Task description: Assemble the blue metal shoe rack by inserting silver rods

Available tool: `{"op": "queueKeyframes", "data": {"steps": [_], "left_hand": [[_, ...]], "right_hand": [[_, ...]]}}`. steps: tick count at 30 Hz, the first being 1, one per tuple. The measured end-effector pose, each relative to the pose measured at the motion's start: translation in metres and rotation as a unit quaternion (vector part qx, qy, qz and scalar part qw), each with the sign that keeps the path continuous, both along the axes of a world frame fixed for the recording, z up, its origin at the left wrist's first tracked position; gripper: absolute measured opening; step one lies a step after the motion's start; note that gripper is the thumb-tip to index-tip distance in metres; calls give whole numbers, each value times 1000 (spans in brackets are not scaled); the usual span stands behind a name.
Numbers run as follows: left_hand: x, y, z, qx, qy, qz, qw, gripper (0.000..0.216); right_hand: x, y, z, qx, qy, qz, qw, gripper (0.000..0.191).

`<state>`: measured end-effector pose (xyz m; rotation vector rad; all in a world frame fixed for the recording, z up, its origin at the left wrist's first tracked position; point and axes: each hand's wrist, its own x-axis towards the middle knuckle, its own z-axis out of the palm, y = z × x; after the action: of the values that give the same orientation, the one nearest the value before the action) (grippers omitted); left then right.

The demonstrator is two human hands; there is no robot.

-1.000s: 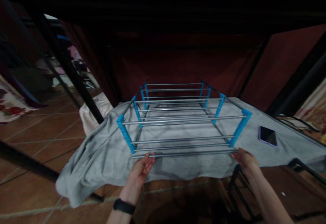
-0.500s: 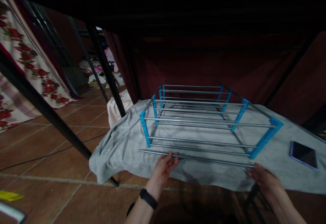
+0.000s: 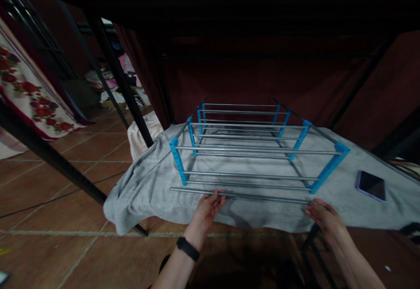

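A long thin metal tube (image 3: 262, 198) runs crosswise just above the front part of the grey blanket. My left hand (image 3: 210, 205), with a black band on its wrist, pinches the tube left of its middle. The fingers of my right hand (image 3: 324, 216) are bent around the tube's right end; their exact contact is partly hidden. Just behind the tube stands a rack frame (image 3: 243, 174) of metal tubes joined by blue plastic uprights, resting on the blanket.
A phone (image 3: 371, 186) lies on the grey blanket (image 3: 144, 197) to the right. Black metal posts (image 3: 123, 81) rise at the left, and a dark bed frame hangs low overhead. A floral curtain (image 3: 36, 96) hangs at far left above the tiled floor (image 3: 39, 201).
The view has shifted slightly, so the rack, phone and hands appear further left and a little higher. Both hands stay at the same places on the tube.
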<state>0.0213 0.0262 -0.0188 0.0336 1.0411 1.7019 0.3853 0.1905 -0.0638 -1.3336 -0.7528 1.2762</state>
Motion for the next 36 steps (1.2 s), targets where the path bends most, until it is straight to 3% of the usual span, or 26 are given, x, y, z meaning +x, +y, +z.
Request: {"op": "queueKeyframes", "data": {"steps": [5, 9, 13, 18, 22, 32, 36], "left_hand": [[4, 3, 2, -6, 13, -9, 1000, 10], [9, 4, 3, -7, 27, -16, 999, 12], [9, 2, 5, -12, 49, -18, 999, 13], [10, -2, 6, -1, 99, -17, 995, 18], [14, -5, 6, 17, 144, -22, 989, 27], [32, -6, 18, 54, 269, -16, 961, 41], [41, -4, 18, 58, 293, -36, 953, 40]], "right_hand": [[-8, 5, 1, -37, -39, 40, 998, 46], [-15, 4, 1, -35, -100, 64, 992, 39], [-19, -1, 5, -56, -165, 179, 968, 33], [-19, -14, -2, -87, -235, 364, 897, 36], [-19, -26, -5, -56, -309, 456, 833, 39], [-43, -48, -12, 18, -491, 514, 703, 57], [-62, -67, -15, 21, -525, 554, 646, 51]]}}
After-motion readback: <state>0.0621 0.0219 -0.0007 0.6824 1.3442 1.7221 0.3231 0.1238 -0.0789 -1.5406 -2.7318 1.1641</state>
